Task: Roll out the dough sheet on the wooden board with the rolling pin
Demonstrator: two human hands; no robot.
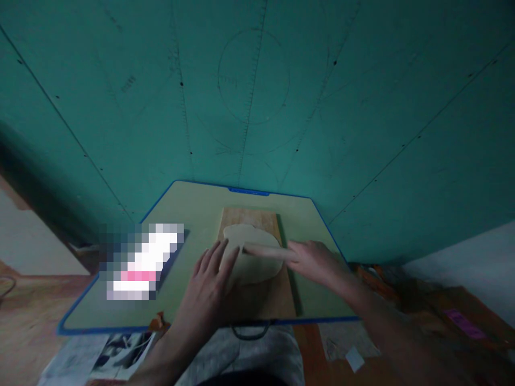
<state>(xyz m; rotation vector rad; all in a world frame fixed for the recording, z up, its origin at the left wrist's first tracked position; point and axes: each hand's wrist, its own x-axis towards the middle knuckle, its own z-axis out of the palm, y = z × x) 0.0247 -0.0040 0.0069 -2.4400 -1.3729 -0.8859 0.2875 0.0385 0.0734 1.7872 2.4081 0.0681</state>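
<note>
One flat round of dough (251, 256) lies on the wooden board (257, 292), on the green worktop (193, 212); the rolling pin (269, 251) lies across it, long axis left to right. My right hand (317, 261) presses flat on the pin's right end, fingers unclenched; my left hand (209, 279), open, touches the dough's left edge.

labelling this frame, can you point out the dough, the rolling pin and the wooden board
dough (251, 262), head view, on the middle of the flattened sheet
rolling pin (263, 251), head view, on the bare shaft between the two hands
wooden board (249, 216), head view, on the bare far end beyond the dough
</note>
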